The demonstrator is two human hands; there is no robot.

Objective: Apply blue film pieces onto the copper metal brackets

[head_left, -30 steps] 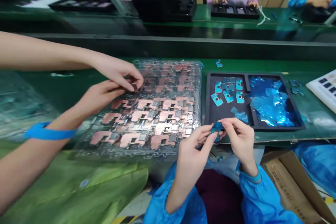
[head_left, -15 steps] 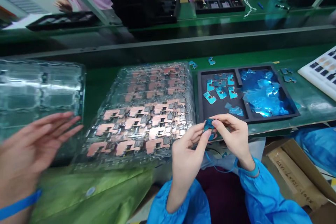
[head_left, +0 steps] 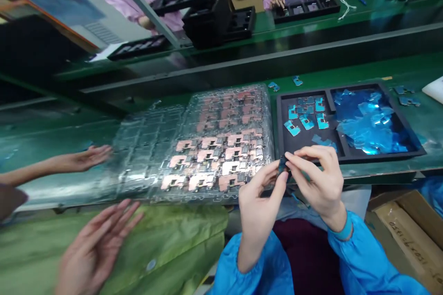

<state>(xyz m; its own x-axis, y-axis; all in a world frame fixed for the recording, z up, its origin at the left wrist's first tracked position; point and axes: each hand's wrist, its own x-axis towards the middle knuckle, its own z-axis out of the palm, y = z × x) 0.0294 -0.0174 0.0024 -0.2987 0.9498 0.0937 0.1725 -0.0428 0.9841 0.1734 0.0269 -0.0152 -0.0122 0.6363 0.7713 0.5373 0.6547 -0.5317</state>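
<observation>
My left hand (head_left: 259, 196) and my right hand (head_left: 320, 177) meet at the near edge of the green bench, both in blue sleeves. Together they pinch one small dark, blue-filmed part (head_left: 283, 164) between their fingertips. Just beyond them lies a black tray (head_left: 278, 124); its left compartment holds several blue-filmed parts (head_left: 306, 115) and its right one a heap of peeled blue film (head_left: 372, 124). To the left sits a stack of clear blister trays (head_left: 221, 147) filled with copper-coloured parts.
A co-worker's two open hands (head_left: 95, 239) (head_left: 85, 159) hover at the left beside more clear trays (head_left: 145, 147). A green cloth (head_left: 166, 239) hangs below the bench. Beyond the conveyor, people in pink work at black trays (head_left: 304, 8). A cardboard box (head_left: 411, 235) stands at lower right.
The view has swung left and up. The co-worker's hands have left the copper parts and now spread open at the left. My hands keep working the same small part.
</observation>
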